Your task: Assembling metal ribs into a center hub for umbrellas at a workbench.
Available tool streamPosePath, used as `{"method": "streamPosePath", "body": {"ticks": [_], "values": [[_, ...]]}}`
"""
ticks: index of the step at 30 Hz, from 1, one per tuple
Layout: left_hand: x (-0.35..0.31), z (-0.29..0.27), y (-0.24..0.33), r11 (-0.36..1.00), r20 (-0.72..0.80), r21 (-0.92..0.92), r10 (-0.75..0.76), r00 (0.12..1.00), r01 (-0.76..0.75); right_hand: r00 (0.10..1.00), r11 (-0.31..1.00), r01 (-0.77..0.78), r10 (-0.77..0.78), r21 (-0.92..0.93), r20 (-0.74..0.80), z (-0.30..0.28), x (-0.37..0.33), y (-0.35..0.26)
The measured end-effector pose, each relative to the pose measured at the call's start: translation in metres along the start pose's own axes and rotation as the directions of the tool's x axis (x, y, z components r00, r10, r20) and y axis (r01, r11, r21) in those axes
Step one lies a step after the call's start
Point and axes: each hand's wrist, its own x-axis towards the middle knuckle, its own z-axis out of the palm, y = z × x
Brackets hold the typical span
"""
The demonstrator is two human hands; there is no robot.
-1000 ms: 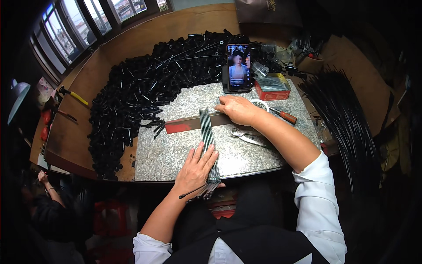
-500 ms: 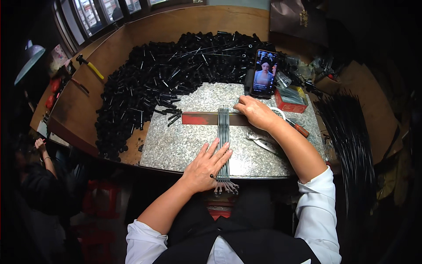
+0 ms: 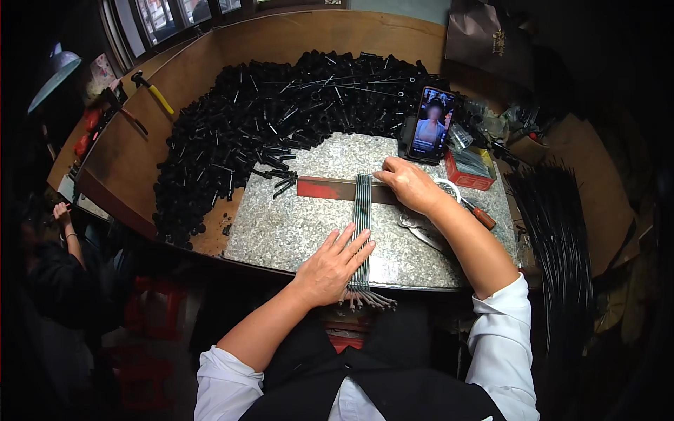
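Note:
A row of thin dark metal rods (image 3: 362, 203) lies side by side, running from the slab's middle toward me. Their near ends (image 3: 368, 300) fan out past the slab's front edge, each with a small greyish tip. Flat over the near part of the rods is my left hand (image 3: 328, 268), fingers stretched out. My right hand (image 3: 411, 186) is closed in a pinch beside the rods' far ends; whatever its fingertips hold is hidden. Under the rods, crosswise, runs a flat bar (image 3: 319, 188) with red paint on its left part.
A speckled stone slab (image 3: 270, 235) forms the work surface. Behind it is a heap of black parts (image 3: 281, 98). A phone (image 3: 430, 126) stands by a red box (image 3: 468, 170). Pliers (image 3: 421, 231) and a screwdriver (image 3: 481, 216) lie right; long black rods (image 3: 554, 245) hang beyond.
My right fingertips have come closer to the rods' far ends. The dark-tipped rod end beside my left hand no longer shows there; the near ends fan further right. The view has shifted slightly.

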Motion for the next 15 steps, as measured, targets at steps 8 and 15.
{"method": "streamPosePath", "body": {"ticks": [8,15], "values": [[-0.003,0.001,-0.002,1.0,-0.002,0.003,-0.006,1.0,0.006,0.925,0.988,-0.123,0.081,-0.09,-0.371,-0.033,-0.009,0.026],[0.004,0.006,-0.004,1.0,0.008,0.0,0.002,1.0,-0.002,0.811,0.864,-0.478,0.363,-0.161,-0.459,-0.077,-0.063,0.113]]}}
